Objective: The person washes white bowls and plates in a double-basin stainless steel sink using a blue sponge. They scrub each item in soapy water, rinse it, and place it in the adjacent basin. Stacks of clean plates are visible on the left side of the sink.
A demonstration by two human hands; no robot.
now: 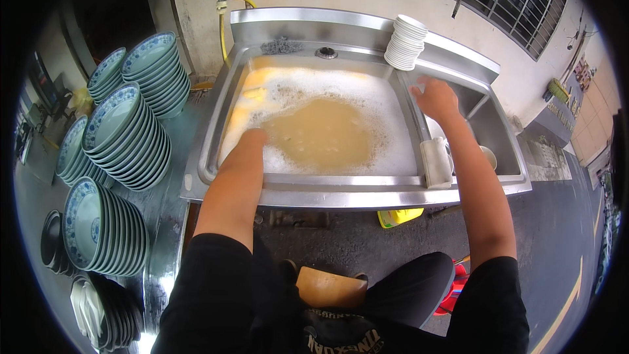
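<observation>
Soapy, cloudy water [324, 132] fills the large basin of a stainless steel sink [319, 199]. My left forearm goes down into the foam at the left side, and the hand is hidden under the water. My right hand [435, 98] hangs over the divider beside the smaller basin [501, 147], fingers spread, with nothing visible in it. Just beyond it a stack of small white dishes [407, 42] stands on the sink's rim. Nearer me, a pale cloth [436, 163] drapes over the divider, and white dishware lies partly hidden in the smaller basin. A yellow object [255, 94] floats in the foam.
Several stacks of blue-patterned bowls [115, 132] stand on the metal table [167, 226] at left, with black dishes [118, 314] and white spoons [87, 307] nearer. A dark scouring pad [281, 46] lies behind the water. A yellow container [400, 217] is under the sink.
</observation>
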